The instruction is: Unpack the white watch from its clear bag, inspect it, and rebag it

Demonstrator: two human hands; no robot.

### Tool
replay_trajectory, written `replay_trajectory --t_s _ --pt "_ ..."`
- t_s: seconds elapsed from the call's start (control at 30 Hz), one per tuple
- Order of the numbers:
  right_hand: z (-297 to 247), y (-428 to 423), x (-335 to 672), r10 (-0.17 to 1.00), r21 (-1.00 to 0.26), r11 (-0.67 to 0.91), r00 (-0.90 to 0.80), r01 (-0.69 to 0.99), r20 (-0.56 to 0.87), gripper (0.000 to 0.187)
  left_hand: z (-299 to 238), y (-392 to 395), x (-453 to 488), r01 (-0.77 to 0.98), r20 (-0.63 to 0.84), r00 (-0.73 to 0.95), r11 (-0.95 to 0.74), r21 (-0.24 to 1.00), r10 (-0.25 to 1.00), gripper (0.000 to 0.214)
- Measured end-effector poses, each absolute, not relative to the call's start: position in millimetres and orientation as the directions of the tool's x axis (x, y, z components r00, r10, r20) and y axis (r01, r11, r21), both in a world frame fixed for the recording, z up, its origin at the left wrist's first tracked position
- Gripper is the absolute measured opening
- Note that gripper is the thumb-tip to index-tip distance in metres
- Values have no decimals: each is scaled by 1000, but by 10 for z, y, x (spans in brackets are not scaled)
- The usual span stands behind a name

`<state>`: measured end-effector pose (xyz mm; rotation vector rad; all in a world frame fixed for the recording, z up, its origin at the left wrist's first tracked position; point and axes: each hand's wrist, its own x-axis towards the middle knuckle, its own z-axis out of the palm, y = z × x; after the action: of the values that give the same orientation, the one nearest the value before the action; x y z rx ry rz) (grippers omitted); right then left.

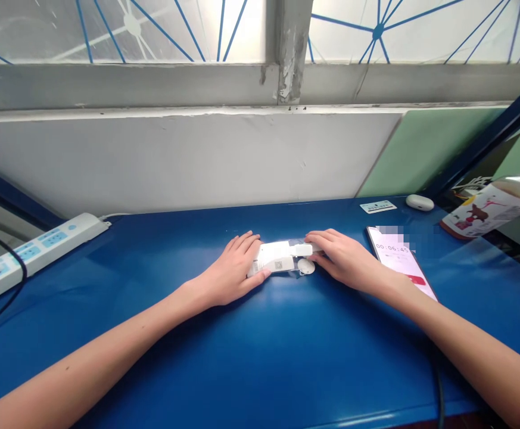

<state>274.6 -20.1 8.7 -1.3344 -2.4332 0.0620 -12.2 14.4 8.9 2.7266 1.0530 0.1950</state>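
In the middle of the blue table lies a clear plastic packet (277, 263) with white paper and a printed square code in it. My left hand (237, 268) grips the packet's left end, thumb along the near edge and fingers over the far side. At the right end, my right hand (338, 256) has its fingers closed round a small white piece, mostly hidden by the fingertips. A white block-shaped part (302, 249) lies on top of the packet there. Just below it is a round white disc (305, 266), close to my right fingertips.
A phone (400, 259) showing a timer lies beside my right forearm. Behind it are a white card (378, 206), a white earbud case (419, 202) and a tilted bottle (487, 208). A power strip (40, 250) with a black cable runs along the left. A wall closes off the back.
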Motion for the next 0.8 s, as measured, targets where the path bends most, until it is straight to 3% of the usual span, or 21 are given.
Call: replay_trajectory --t_s 0.13,0.27,0.43,0.5,0.6,0.7,0.8 --pt "145 -133 2827 831 -186 462 -349 867 433 27 135 110 -120 687 -9 706 -681 253 708 66" --pt "159 -77 2866 781 -253 402 -186 880 596 29 167 81 -120 698 -63 698 -658 283 714 75" --pt "172 -100 2817 777 -389 436 -122 812 618 29 212 62 -142 727 -83 645 -576 374 760 84" --pt "193 -144 2773 775 -422 475 -140 772 616 27 243 30 -123 722 -21 620 -560 408 784 81" --pt "225 -231 2692 782 -471 519 -172 713 599 24 301 -54 -50 663 218 596 -627 410 773 69" --pt "244 -306 2593 789 -538 566 -219 624 575 23 352 -134 26 560 484 612 -775 293 625 57" --pt "281 -332 2458 793 -626 600 -273 498 544 22 372 -164 59 481 509 677 -843 241 532 50"
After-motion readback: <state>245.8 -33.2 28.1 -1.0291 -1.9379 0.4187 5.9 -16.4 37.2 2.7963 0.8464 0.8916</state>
